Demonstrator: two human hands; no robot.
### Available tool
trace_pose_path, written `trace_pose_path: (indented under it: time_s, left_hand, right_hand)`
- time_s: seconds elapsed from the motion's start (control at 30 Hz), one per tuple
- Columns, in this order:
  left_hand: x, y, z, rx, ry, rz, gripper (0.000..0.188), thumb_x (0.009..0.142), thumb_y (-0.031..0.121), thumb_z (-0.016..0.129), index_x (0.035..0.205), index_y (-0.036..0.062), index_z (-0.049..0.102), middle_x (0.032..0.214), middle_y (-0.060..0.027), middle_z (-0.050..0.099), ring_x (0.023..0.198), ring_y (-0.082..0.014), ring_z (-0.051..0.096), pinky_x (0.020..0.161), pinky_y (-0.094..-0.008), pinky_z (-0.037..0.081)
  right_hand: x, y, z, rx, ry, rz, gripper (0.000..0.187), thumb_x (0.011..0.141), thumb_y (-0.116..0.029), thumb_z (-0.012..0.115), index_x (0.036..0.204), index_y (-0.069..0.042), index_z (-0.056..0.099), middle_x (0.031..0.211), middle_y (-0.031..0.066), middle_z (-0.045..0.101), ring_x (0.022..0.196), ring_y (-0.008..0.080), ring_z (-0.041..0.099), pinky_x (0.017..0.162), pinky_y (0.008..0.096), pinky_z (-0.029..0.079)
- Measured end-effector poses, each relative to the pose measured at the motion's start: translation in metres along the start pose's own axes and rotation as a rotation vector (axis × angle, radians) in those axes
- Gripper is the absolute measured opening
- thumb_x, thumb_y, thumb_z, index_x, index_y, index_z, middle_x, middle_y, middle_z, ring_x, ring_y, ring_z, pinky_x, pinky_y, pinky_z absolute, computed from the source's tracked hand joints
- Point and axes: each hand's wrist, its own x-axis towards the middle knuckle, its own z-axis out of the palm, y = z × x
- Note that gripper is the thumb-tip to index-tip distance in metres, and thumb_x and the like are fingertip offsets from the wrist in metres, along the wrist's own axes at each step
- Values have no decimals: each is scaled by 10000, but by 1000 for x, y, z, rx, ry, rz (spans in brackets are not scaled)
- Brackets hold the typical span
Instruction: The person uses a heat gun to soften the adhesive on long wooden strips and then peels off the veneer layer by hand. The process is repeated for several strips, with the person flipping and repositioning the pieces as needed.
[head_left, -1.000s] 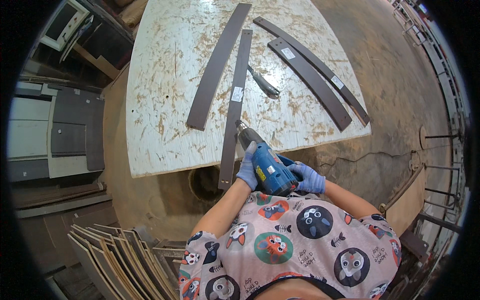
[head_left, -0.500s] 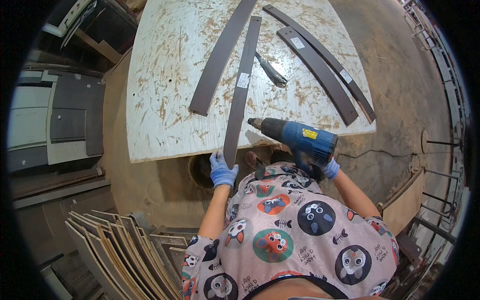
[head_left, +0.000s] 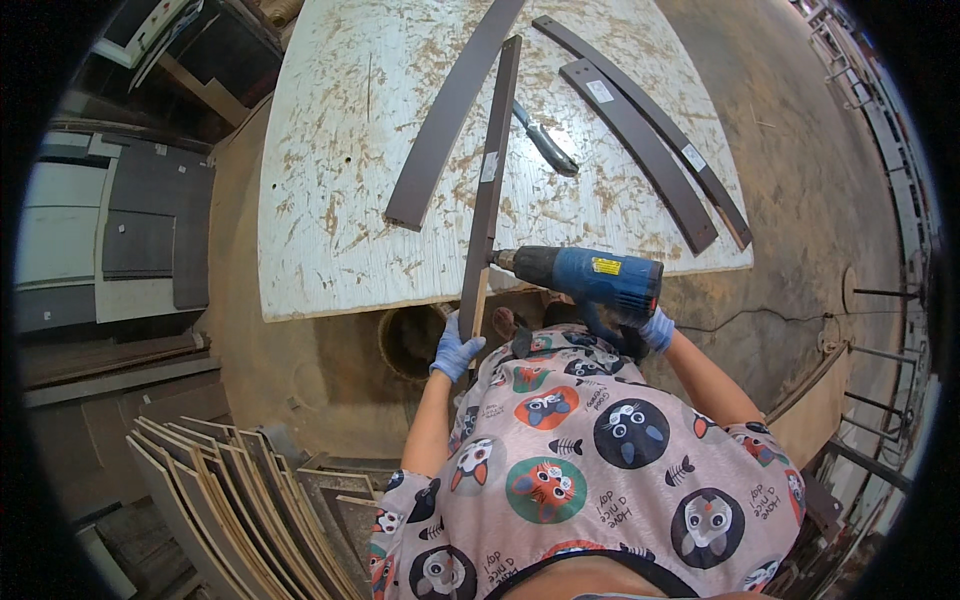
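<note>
My left hand [head_left: 457,352], in a blue glove, is closed around the near end of a long dark brown strip [head_left: 487,200]. This strip is tilted so that a pale raw edge shows near my fingers; its far part rests on the worktable [head_left: 320,220] and its near end juts past the front edge. A white label sticks to its middle. My right hand [head_left: 657,330], also gloved, grips a blue heat gun [head_left: 590,275], its handle partly hidden. The metal nozzle points left at the strip's right side, touching or almost touching it.
A knife [head_left: 548,148] with a grey handle lies right of the held strip. Other brown strips lie left [head_left: 440,130] and right [head_left: 640,155] on the scratched white top. Stacked boards [head_left: 220,500] stand at lower left. A black cord [head_left: 750,304] runs off right.
The held strip has rolled onto its side, showing its pale edge. My left hand has shifted slightly right and nearer to me. The heat gun has moved slightly left, its nozzle now at the strip.
</note>
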Motion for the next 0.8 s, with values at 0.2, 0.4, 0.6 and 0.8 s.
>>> trace_pose_path:
  time_s: [0.2, 0.4, 0.6, 0.8]
  left_hand:
    - [-1, 6, -2, 4, -5, 34, 742, 650, 329, 759, 1234, 49, 397, 1087, -90, 516, 982, -184, 498, 865, -309, 421]
    - [-2, 5, -3, 36, 3, 37, 700, 666, 297, 742, 1226, 46, 402, 1084, -100, 519, 977, -195, 505, 856, -313, 426]
    - [-3, 10, -4, 120, 20, 75, 647, 685, 239, 715, 1219, 45, 406, 1065, -109, 531, 957, -197, 519, 845, -312, 436]
    - [-5, 6, -4, 120, 37, 93, 661, 685, 264, 728, 1220, 43, 409, 1075, -111, 536, 960, -194, 527, 838, -312, 441]
  right_hand:
    - [4, -3, 0, -20, -28, -30, 481, 767, -72, 664, 1223, -86, 508, 1157, 66, 572, 1066, 203, 524, 962, 348, 399]
    - [10, -39, -2, 145, -36, 39, 530, 755, -60, 675, 1250, -88, 486, 1198, 75, 546, 1095, 200, 504, 977, 350, 386]
    - [4, -32, -3, 189, -3, 66, 552, 751, -95, 692, 1260, -101, 477, 1211, 72, 537, 1109, 210, 493, 993, 355, 368]
    - [9, -40, 1, 273, 37, 81, 440, 771, -100, 646, 1195, -84, 533, 1101, 84, 585, 1004, 214, 534, 925, 328, 417]
